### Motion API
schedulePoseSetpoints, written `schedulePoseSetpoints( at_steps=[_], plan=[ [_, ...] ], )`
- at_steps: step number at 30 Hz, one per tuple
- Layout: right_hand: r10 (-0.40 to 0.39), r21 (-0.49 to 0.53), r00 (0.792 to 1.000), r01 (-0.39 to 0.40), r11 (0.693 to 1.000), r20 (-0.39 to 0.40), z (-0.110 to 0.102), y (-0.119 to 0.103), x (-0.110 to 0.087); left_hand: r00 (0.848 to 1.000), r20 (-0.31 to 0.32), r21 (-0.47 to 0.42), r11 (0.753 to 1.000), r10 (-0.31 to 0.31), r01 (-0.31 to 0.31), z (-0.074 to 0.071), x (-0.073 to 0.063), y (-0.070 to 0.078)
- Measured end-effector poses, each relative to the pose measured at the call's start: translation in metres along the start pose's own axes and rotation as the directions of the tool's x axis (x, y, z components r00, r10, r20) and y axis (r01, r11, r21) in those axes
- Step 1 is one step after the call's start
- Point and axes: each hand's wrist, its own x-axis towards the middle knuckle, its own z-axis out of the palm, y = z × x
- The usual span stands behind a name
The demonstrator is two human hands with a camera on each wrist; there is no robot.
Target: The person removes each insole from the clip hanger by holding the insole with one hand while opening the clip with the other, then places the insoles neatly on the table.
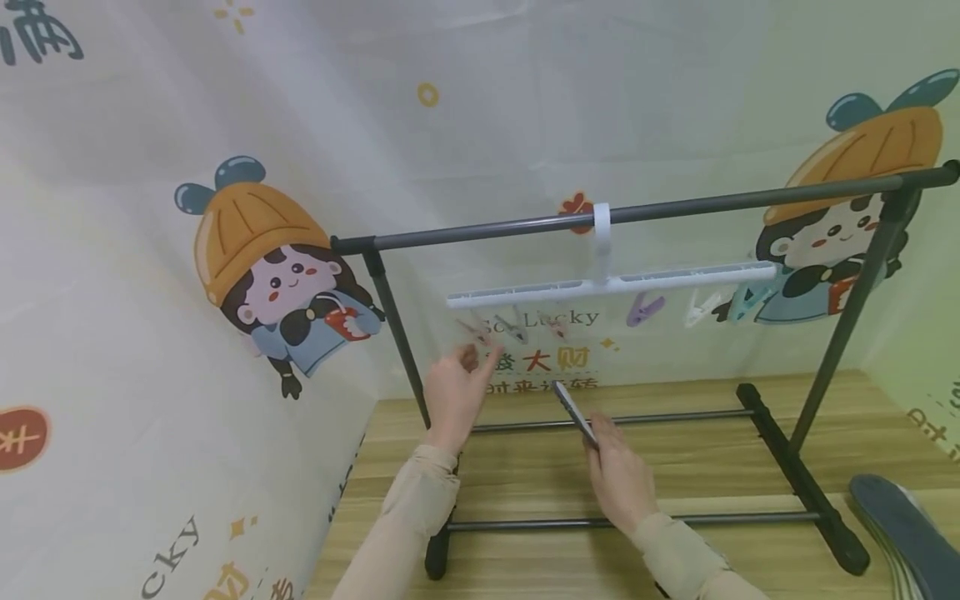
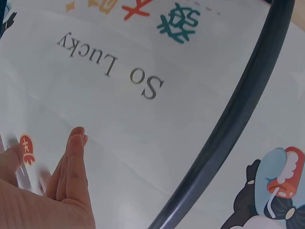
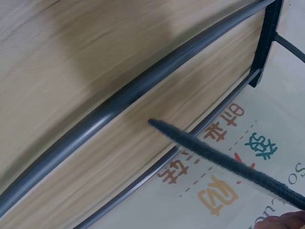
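My left hand (image 1: 454,398) is raised at the left end of a white clip hanger (image 1: 525,292), just below a pale pinkish clip (image 1: 476,332). In the left wrist view its fingers (image 2: 72,174) are straight and stand apart from the thumb. A blurred pale strip lies beside the thumb; whether they touch is unclear. Lower and to the right, my right hand (image 1: 624,482) grips one end of a thin, dark insole (image 1: 573,411), seen nearly edge-on. The right wrist view shows that insole (image 3: 214,155) slanting across, fuzzy-surfaced, with fingertips at the bottom corner.
The hanger hooks over the top bar (image 1: 480,231) of a black rack. More clips hang from it, including a purple one (image 1: 646,310) and a teal one (image 1: 750,302). A stack of dark and white insoles (image 1: 903,529) lies right of the rack on the wood-grain table (image 1: 705,467).
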Motion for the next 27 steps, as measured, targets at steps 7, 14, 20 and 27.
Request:
schedulePoseSetpoints(
  at_steps=[7,14,20,27],
  plan=[
    [-0.009,-0.005,1.000,0.009,1.000,-0.025,-0.004,0.008,-0.003,1.000,0.013,0.025,1.000,0.017,-0.017,0.008,-0.017,-0.010],
    [-0.014,0.000,0.999,0.014,1.000,-0.038,-0.007,0.015,-0.007,1.000,0.017,0.023,0.999,0.025,-0.025,0.013,-0.034,-0.012],
    [0.000,0.008,0.997,0.001,1.000,-0.073,-0.014,0.026,-0.013,0.999,0.043,0.002,1.000,0.028,-0.028,0.019,-0.051,-0.014],
    [0.025,0.046,0.996,-0.021,0.999,-0.085,-0.033,0.034,-0.017,0.999,0.041,-0.037,0.999,0.023,-0.022,0.021,-0.070,-0.016]
  ],
)
